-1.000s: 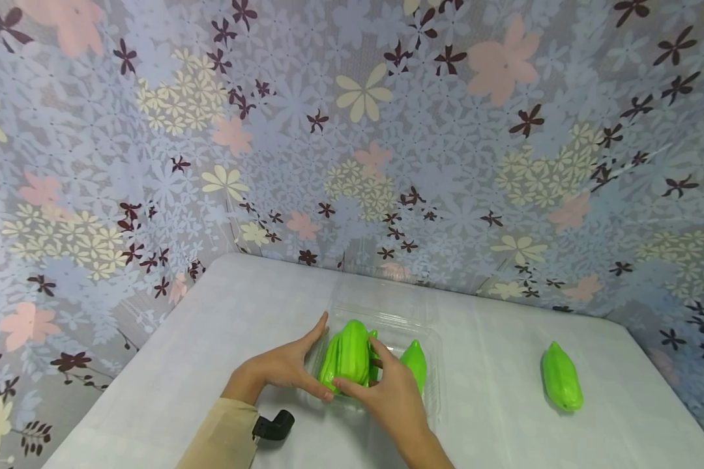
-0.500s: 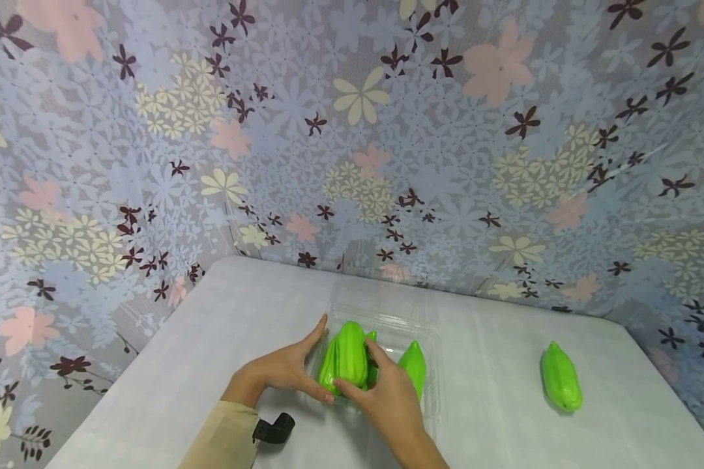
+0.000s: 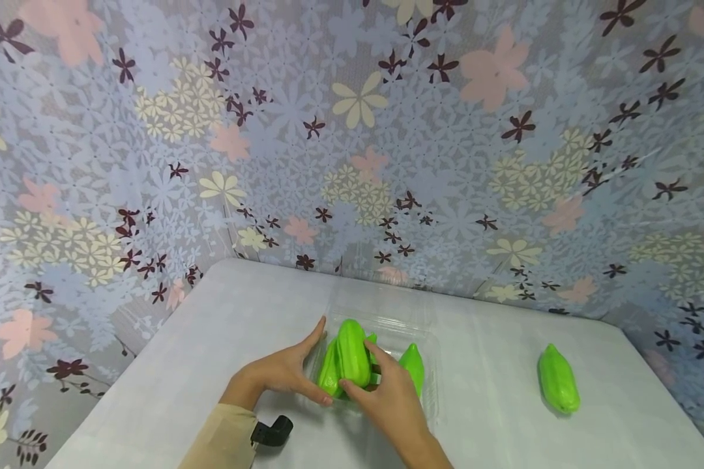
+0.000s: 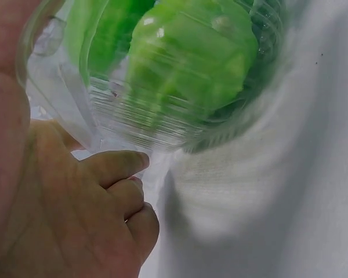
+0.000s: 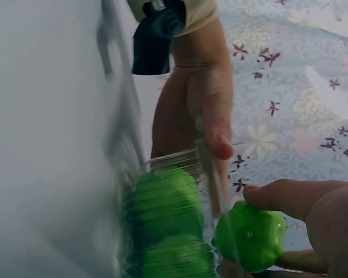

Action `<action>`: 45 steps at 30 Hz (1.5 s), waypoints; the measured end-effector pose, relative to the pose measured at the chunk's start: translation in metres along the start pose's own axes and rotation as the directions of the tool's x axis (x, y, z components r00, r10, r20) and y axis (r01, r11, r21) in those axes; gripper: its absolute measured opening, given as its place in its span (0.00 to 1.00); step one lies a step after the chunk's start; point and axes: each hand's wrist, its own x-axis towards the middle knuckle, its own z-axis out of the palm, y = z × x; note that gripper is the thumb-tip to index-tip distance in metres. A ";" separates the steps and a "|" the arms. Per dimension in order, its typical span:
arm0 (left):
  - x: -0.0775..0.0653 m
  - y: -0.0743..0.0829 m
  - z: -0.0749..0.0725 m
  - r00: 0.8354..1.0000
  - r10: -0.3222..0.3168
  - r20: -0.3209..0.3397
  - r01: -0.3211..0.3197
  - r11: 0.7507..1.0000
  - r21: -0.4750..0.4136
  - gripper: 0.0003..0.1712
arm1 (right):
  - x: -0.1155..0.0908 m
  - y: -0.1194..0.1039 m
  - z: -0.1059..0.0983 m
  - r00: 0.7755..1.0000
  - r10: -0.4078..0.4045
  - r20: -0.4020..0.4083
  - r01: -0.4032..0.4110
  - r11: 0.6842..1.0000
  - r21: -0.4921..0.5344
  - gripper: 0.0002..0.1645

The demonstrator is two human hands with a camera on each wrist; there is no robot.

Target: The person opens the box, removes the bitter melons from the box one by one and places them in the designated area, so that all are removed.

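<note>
My right hand (image 3: 390, 397) pinches a green ridged fruit (image 3: 352, 352) between thumb and fingers, holding it over the left part of a clear plastic container (image 3: 433, 394). Its lobed end (image 5: 250, 236) faces the camera in the right wrist view, above the rim. The left hand (image 3: 278, 374) grips the container's left side, thumb at the near corner and index finger along the edge. Its other fingers (image 4: 127, 197) curl below the clear wall in the left wrist view. Inside, one similar fruit (image 3: 330, 374) lies at the left and another (image 3: 412, 363) at the right; a third is mostly hidden.
Another green ridged fruit (image 3: 558, 380) lies on the white-covered table (image 3: 493, 417), well to the right. The container's open lid (image 3: 381, 296) extends toward the floral backdrop (image 3: 352, 143) behind. A black wrist device (image 3: 272, 431) sits at the left sleeve.
The fruit in my right hand has tilted slightly, its near end shifting right and its far end leaning left. The left hand stays at the container's left side.
</note>
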 end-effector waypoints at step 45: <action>0.000 0.002 0.001 1.000 -0.008 0.008 0.008 1.000 -0.008 0.83 | 0.003 0.010 -0.110 0.955 0.265 -0.130 -0.256 0.963 0.085 0.49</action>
